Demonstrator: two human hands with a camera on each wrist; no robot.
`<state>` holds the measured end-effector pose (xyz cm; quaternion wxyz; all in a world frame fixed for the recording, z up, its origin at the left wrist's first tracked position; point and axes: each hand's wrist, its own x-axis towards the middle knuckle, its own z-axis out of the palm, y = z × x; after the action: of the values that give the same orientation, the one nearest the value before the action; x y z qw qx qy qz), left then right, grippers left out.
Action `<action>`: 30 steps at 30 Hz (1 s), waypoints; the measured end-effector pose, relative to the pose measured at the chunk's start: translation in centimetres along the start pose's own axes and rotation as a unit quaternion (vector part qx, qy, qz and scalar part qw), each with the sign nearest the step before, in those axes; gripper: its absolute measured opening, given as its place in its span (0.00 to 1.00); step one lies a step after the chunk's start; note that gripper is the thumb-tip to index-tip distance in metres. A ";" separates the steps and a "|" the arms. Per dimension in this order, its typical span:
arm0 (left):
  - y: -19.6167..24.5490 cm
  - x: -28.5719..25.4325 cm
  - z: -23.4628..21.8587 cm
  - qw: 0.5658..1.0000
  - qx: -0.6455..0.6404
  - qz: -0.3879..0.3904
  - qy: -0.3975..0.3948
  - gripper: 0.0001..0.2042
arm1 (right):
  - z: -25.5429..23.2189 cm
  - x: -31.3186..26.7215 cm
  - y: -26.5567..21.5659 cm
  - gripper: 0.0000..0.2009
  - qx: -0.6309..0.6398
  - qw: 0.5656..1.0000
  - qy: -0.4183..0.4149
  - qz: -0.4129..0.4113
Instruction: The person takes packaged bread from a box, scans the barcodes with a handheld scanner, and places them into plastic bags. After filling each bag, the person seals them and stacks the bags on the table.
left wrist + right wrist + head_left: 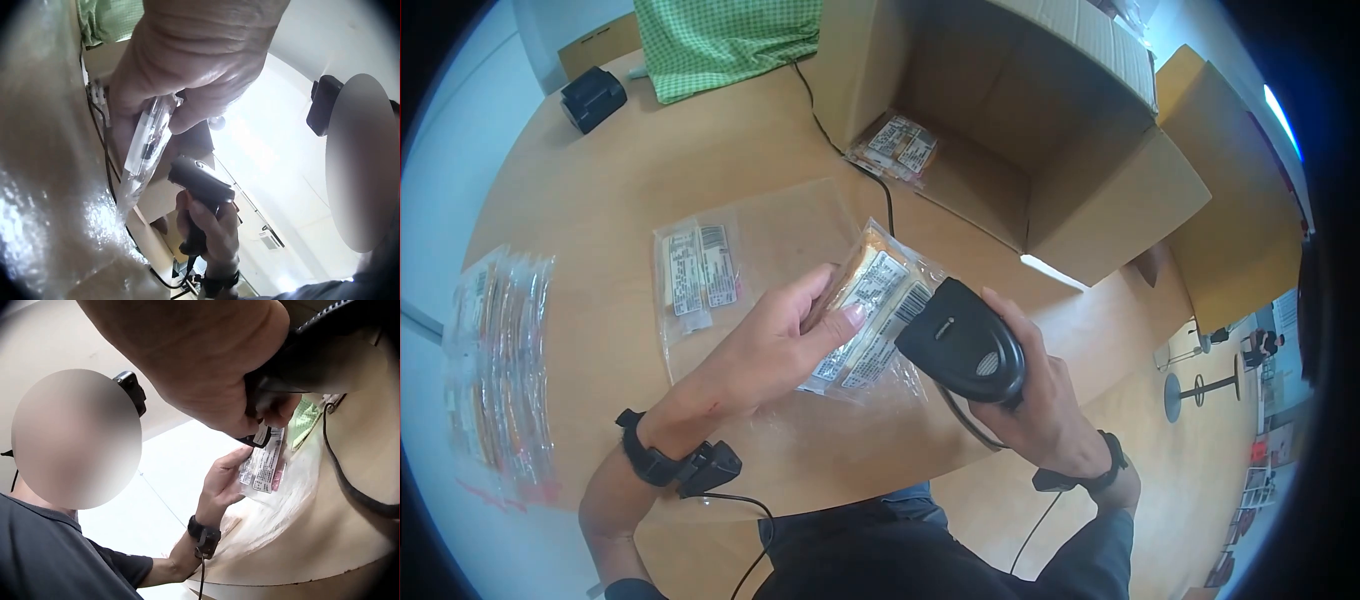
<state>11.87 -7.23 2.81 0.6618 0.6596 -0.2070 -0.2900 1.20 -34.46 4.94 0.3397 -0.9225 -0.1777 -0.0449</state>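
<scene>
L hand (785, 335) is gripping a labelled pkt (858, 312) above the table (600, 175), thumb lying across its front; R hand (1040, 405) is gripping a blk scanner (968, 350), its head pointing toward the pkt's barcode (912, 302). A 2nd pkt (688, 270) is lying beyond the L forearm (700, 395); an open cardbd box (1125, 195) is sitting farther back.

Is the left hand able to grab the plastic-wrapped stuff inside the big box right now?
Probably not yet: the left hand already grips a packet. With that put down, the way looks free, since the cardboard box is open and the plastic-wrapped stuff shows inside.
</scene>
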 end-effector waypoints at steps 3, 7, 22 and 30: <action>0.5 -0.2 0.3 1.000 -0.021 0.005 0.009 0.15 | 0.1 0.1 0.1 0.46 0.011 1.000 -0.003 0.000; -0.1 -0.2 0.1 1.000 -0.012 -0.010 0.006 0.16 | 0.1 0.0 0.7 0.44 0.010 0.998 0.037 0.048; 0.9 -4.9 3.8 0.986 -0.144 -0.043 0.072 0.17 | 2.3 -1.6 -0.1 0.47 -0.157 0.970 0.169 -0.080; -0.4 -7.1 0.9 0.878 0.442 0.181 -0.024 0.28 | 2.6 -3.8 0.1 0.21 0.038 0.983 0.176 -0.044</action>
<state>5.94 -3.27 3.20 0.3371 0.8274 -0.4452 -0.0596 -2.41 -33.94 2.14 0.3985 -0.8779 -0.1569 -0.2144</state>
